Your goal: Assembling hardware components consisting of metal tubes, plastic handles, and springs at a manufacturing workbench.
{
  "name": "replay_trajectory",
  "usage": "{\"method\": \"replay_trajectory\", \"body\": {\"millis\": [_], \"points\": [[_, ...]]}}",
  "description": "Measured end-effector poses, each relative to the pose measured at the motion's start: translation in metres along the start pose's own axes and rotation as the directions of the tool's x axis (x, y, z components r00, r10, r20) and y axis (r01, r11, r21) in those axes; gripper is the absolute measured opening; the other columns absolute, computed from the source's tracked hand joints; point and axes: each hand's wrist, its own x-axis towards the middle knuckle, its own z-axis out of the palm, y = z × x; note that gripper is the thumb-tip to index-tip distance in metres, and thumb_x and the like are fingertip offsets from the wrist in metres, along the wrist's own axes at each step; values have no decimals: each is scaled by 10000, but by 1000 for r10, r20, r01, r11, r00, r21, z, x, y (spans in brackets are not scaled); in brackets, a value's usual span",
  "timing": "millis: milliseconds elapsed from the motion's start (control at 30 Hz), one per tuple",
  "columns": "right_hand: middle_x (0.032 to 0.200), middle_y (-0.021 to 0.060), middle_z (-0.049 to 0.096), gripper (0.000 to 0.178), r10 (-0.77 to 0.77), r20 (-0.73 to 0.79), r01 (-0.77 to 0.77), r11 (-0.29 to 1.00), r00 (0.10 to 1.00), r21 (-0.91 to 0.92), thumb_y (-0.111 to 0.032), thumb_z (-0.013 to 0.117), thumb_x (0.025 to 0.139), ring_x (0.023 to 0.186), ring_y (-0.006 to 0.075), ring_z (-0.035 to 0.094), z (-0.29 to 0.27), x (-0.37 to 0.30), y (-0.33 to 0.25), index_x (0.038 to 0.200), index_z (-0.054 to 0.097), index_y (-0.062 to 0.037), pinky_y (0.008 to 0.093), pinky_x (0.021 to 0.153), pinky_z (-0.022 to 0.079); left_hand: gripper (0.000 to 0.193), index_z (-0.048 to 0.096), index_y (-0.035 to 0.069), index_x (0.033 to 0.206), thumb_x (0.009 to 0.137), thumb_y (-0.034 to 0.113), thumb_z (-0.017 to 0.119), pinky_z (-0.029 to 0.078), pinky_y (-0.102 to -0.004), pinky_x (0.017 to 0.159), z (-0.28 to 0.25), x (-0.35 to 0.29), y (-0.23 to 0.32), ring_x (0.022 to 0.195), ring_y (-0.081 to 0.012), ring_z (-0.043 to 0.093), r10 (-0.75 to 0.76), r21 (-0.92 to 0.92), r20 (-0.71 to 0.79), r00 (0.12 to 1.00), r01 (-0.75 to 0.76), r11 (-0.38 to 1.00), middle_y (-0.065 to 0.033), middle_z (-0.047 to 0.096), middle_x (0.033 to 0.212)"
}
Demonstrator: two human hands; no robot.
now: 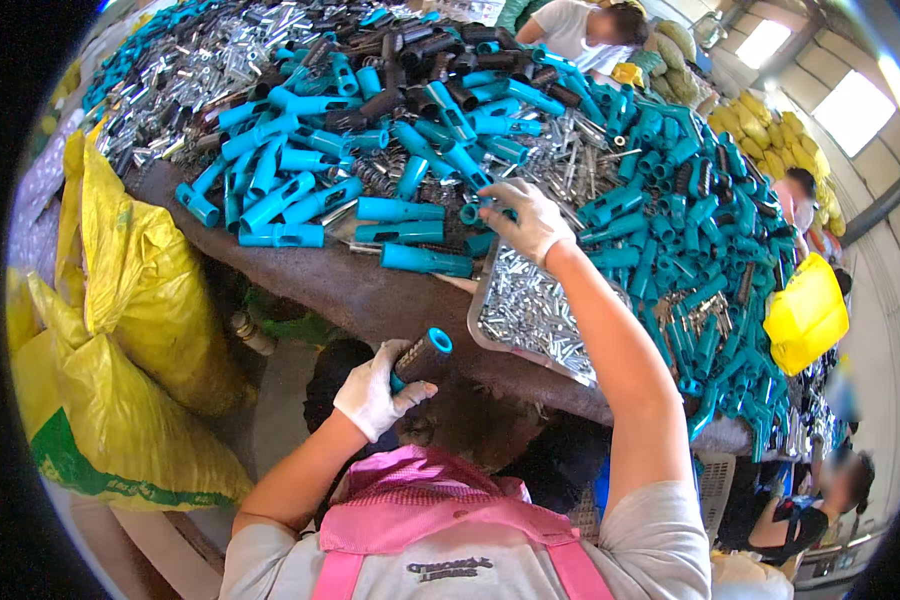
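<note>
The left hand (382,390), in a white glove, is closed around a tube (420,362), which it holds just before the near edge of the table (300,285). This tube is round, with a black, textured side, and its upper end is a bright blue ring. The right hand (526,220), also gloved, is over the table with bent fingers; I cannot tell if it grips something. Below it, at the near edge, is a metal tray (530,350) full of small silvery pieces (535,300), partly covered by the right forearm (620,350). Left of the tray lie loose blue tubes (400,210). Yellow sacks (155,260) stand beside the table's left side.
</note>
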Motion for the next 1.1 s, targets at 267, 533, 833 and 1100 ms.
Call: {"method": "replay_trajectory", "body": {"millis": [267, 533, 833, 1100], "points": [[991, 175, 639, 398, 503, -18, -448, 751, 864, -485, -445, 516, 815, 928, 359, 607, -39, 43, 43, 942, 642, -90, 448, 802, 478, 575, 488, 39, 1145, 753, 410, 687, 483, -426, 746, -11, 22, -10, 888, -395, 601, -89, -30, -136, 987, 85, 996, -221, 607, 953], [862, 148, 645, 213, 195, -160, -228, 948, 968, -224, -283, 573, 782, 828, 354, 610, -14, 31, 11, 906, 635, -121, 453, 755, 477, 563, 454, 15, 1166, 797, 393, 651, 463, -433, 790, -15, 56, -22, 938, -418, 583, -151, -134, -100, 983, 137, 981, -261, 603, 975], [895, 166, 621, 330, 202, -55, -209, 939, 978, -275, -295, 638, 737, 912, 333, 600, 35, 50, -37, 981, 599, -76, 390, 790, 476, 547, 462, -3, 1157, 812, 385, 635, 456, -421, 783, -13, 58, -30, 918, -402, 592, -172, -195, -110, 979, 148, 970, -255, 603, 962], [1002, 169, 635, 361, -66, 441, 34, 996, 895, 79, -198, 654, 735, 912, 311, 620, 43, 29, -28, 1082, 616, -104, 376, 793, 480, 588, 451, -19, 1169, 809, 408, 634, 466, -426, 760, -10, 58, -27, 887, -409, 599, -162, -146, -149, 976, 140, 979, -261, 610, 924]]}}
